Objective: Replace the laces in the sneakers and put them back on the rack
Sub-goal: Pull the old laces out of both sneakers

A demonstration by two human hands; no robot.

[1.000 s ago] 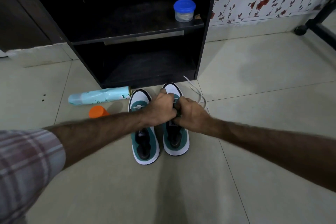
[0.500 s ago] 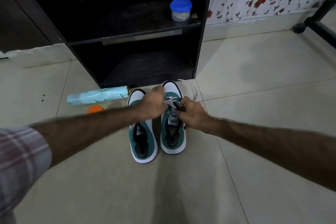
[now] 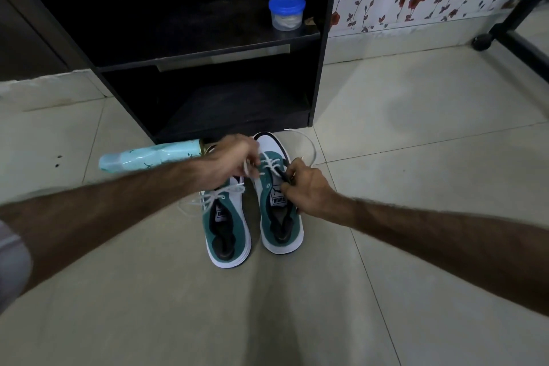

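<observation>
Two teal and white sneakers stand side by side on the tiled floor, toes toward the black rack (image 3: 323,74). The left sneaker (image 3: 227,232) has its white lace threaded. Over the right sneaker (image 3: 279,217) both hands work. My left hand (image 3: 230,165) pinches one end of the white lace (image 3: 269,165) that crosses the front eyelets. My right hand (image 3: 306,187) pinches the tongue or the lace by the upper eyelets; which one is unclear. A loose loop of lace lies on the floor to the right of the toe.
A pale blue cylinder (image 3: 148,157) lies on the floor left of the sneakers, partly behind my left forearm. A blue-lidded jar (image 3: 286,12) stands on the rack's middle shelf. A black frame with a caster (image 3: 482,41) stands at the far right by the floral wall.
My hands have drawn apart over the right sneaker, and the lace crossings at its toe are now uncovered. The orange object by the cylinder is now hidden behind my left forearm.
</observation>
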